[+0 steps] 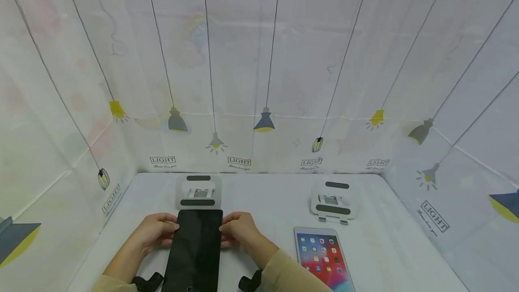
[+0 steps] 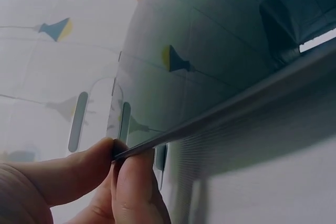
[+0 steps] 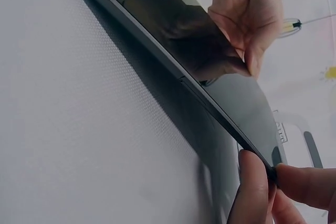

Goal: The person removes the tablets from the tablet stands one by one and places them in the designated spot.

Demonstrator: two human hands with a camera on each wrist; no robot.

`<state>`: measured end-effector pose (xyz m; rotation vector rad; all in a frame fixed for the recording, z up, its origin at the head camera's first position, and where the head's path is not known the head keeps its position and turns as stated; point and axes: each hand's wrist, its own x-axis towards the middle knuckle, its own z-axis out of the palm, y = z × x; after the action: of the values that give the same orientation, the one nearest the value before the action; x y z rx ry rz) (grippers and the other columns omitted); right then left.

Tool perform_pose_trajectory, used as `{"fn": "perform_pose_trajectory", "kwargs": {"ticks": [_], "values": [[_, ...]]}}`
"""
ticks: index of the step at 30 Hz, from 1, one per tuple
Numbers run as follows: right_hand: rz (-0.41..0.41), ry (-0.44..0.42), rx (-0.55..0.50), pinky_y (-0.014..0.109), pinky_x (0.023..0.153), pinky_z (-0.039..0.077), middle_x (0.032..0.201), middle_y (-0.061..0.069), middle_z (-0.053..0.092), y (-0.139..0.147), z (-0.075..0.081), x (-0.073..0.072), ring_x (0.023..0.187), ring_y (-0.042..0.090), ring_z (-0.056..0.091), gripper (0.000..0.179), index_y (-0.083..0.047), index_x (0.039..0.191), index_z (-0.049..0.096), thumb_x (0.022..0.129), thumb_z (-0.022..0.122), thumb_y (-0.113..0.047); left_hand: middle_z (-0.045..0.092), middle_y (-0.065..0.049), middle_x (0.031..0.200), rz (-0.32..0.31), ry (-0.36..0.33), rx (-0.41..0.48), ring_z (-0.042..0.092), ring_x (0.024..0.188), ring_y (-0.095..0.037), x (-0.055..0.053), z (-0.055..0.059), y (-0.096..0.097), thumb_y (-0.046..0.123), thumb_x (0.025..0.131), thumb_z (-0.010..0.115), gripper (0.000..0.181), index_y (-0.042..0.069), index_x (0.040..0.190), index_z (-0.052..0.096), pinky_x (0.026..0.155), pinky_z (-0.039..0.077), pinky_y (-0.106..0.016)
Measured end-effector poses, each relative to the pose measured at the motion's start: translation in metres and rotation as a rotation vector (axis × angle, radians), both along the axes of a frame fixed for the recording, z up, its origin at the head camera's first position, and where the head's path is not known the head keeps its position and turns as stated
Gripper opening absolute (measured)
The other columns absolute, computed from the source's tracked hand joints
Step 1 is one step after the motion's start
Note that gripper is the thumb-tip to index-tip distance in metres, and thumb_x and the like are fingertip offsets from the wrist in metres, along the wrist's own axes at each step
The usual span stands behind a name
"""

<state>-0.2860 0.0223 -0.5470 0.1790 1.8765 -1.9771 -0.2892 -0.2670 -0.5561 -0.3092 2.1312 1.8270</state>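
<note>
Both hands pinch the dark tablet (image 1: 196, 249) by its far corners: left hand (image 1: 156, 230) w/ thumb and fingertip clamped on the thin edge, right hand (image 1: 238, 230) likewise. Tablet sits near the table's (image 1: 275, 202) front edge, far end lifted, just short of the left stand (image 1: 198, 191). Best bet, I'd say: keep both pinches even so the slick glass slab doesn't twist. Stand is pale w/ dark rubbery strips; table cover is finely textured.
</note>
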Motion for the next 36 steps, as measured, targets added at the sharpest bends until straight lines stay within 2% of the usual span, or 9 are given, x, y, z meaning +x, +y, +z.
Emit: {"fn": "perform_pose_trajectory", "kwargs": {"ticks": [9, 24, 29, 36], "values": [[-0.001, 0.014, 0.025, 0.033, 0.056, 0.065, 0.083, 0.008, 0.071, -0.003, -0.001, 0.007, 0.061, 0.016, 0.066, 0.023, 0.0, 0.11, 0.07, 0.088, 0.074, 0.007, 0.074, -0.003, 0.087, -0.061, -0.03, 0.037, 0.071, 0.077, -0.017, 0.004, 0.0, -0.005, 0.005, 0.095, 0.074, 0.018, 0.001, 0.112, 0.07, 0.063, 0.062, -0.031], [0.027, -0.011, 0.054, 0.036, 0.059, 0.067, 0.084, 0.012, 0.074, 0.004, 0.001, 0.008, 0.062, 0.017, 0.07, 0.027, 0.002, 0.114, 0.07, 0.088, 0.072, 0.01, 0.073, -0.006, 0.086, -0.045, -0.081, 0.001, 0.07, 0.076, -0.017, 0.004, 0.004, -0.004, 0.002, 0.094, 0.075, 0.02, -0.003, 0.113, 0.073, 0.066, 0.065, -0.035], [0.044, -0.025, 0.053, 0.041, 0.062, 0.068, 0.091, 0.017, 0.078, 0.006, -0.001, 0.008, 0.062, 0.018, 0.072, 0.027, 0.004, 0.114, 0.07, 0.088, 0.071, 0.011, 0.074, -0.006, 0.087, -0.058, -0.098, -0.004, 0.07, 0.076, -0.017, 0.004, 0.004, -0.007, 0.002, 0.097, 0.072, 0.02, -0.005, 0.116, 0.074, 0.067, 0.066, -0.036], [0.067, -0.054, 0.054, 0.039, 0.061, 0.068, 0.095, 0.018, 0.078, 0.007, -0.001, 0.008, 0.063, 0.018, 0.073, 0.026, 0.004, 0.113, 0.072, 0.088, 0.071, 0.012, 0.078, -0.007, 0.089, -0.09, -0.107, -0.007, 0.074, 0.077, -0.017, 0.003, 0.007, -0.01, -0.001, 0.098, 0.067, 0.021, -0.007, 0.117, 0.073, 0.069, 0.067, -0.038]]}}
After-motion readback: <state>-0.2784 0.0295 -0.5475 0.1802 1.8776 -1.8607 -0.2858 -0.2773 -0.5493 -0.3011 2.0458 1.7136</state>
